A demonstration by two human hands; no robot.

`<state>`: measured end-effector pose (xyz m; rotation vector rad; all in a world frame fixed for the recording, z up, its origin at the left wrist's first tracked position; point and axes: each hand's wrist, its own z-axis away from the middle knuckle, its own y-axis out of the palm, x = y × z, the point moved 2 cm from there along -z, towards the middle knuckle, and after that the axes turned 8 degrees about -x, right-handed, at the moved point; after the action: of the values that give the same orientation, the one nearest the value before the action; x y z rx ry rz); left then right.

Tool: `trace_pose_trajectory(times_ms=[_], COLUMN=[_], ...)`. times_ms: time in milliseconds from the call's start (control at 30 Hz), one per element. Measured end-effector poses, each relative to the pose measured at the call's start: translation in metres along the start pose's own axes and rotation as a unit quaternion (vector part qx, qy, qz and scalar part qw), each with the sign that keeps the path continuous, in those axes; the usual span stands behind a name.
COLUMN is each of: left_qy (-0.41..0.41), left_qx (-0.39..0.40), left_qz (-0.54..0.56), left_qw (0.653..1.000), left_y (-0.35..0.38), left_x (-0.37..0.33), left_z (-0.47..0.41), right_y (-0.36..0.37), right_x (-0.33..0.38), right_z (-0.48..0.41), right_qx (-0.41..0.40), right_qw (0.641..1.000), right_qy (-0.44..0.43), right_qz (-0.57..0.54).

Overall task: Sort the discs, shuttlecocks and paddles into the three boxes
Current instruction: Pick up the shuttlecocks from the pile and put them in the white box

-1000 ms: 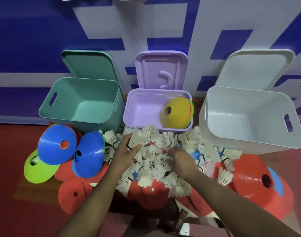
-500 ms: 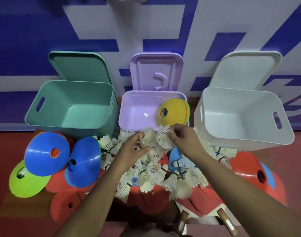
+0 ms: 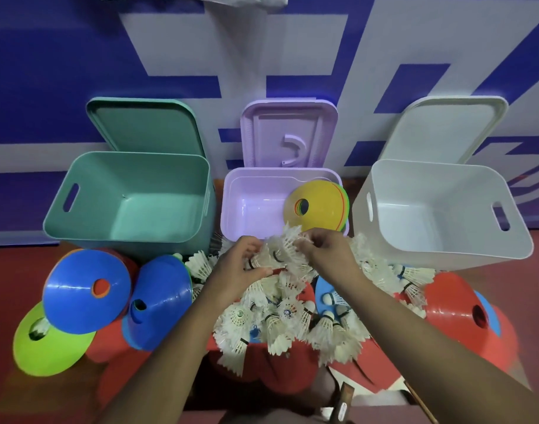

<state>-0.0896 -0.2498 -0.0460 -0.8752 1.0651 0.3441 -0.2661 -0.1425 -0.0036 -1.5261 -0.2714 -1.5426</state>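
While both bare hands meet just in front of the lilac box, the left hand (image 3: pixel 237 267) pinches a small bunch of white feathered shuttlecocks (image 3: pixel 277 255) by their cork ends and the right hand (image 3: pixel 326 252) closes its fingertips (image 3: pixel 305 244) on the feather skirts of the same bunch, which is lifted clear of the heap below. That heap of loose white shuttlecocks (image 3: pixel 280 319) spreads across the red floor (image 3: pixel 5 280) between the forearms and crowds right up to the front walls of the boxes, lying partly over flat red paddle faces (image 3: pixel 271 368) and a blue paddle face (image 3: pixel 323 289). To the left, two blue plastic cone discs (image 3: pixel 87 289) lean on red ones beside a lime-green cone disc (image 3: pixel 48 347); to the right, a red cone disc (image 3: pixel 458 310) sits over a blue one, with more shuttlecocks against it. Wooden paddle handles (image 3: pixel 343 399) poke out at the bottom edge. Three lidless boxes stand in a row against the blue and white wall (image 3: pixel 78 56), each with its lid propped behind it: the teal plastic box (image 3: pixel 60 206) on the left shows only its bare floor, the lilac plastic box (image 3: pixel 231 191) in the middle holds a tilted stack of cone discs with a yellow one (image 3: pixel 320 203) foremost, and the white plastic box (image 3: pixel 445 258) on the right shows only its bare floor.
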Motion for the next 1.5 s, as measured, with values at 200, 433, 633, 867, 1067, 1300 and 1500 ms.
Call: trace_pose_trajectory(times_ms=[200, 433, 633, 867, 1067, 1300, 1500], left_qy=[-0.009, -0.039, -0.038, -0.024, 0.01, 0.03, -0.013], left_qx=[0.025, -0.013, -0.009, -0.021, -0.01, 0.046, 0.02], left_qz=[0.06, 0.116, 0.109, 0.101, 0.055, 0.056, 0.169], left_qw=[0.998, 0.992, 0.993, 0.994, 0.998, 0.997, 0.985], left_y=[-0.003, -0.014, -0.015, -0.016, -0.008, -0.002, -0.006], left_x=[-0.001, 0.015, 0.021, 0.022, 0.009, -0.001, 0.003], left_z=[-0.007, -0.01, -0.007, -0.008, -0.01, -0.013, -0.008], right_y=[0.015, -0.001, 0.023, -0.012, -0.036, -0.005, -0.006], right_x=[0.024, -0.035, -0.075, -0.049, 0.014, 0.023, 0.017], right_z=[0.009, -0.008, -0.008, -0.005, -0.005, -0.001, 0.008], right_qx=[0.041, -0.004, 0.004, -0.088, -0.086, -0.018, -0.06], right_qw=[0.997, 0.957, 0.913, 0.95, 0.996, 0.992, 0.998], right_qy=[-0.058, -0.026, -0.019, -0.078, 0.009, -0.062, -0.004], right_qz=[0.019, 0.29, 0.408, 0.288, -0.024, 0.111, 0.029])
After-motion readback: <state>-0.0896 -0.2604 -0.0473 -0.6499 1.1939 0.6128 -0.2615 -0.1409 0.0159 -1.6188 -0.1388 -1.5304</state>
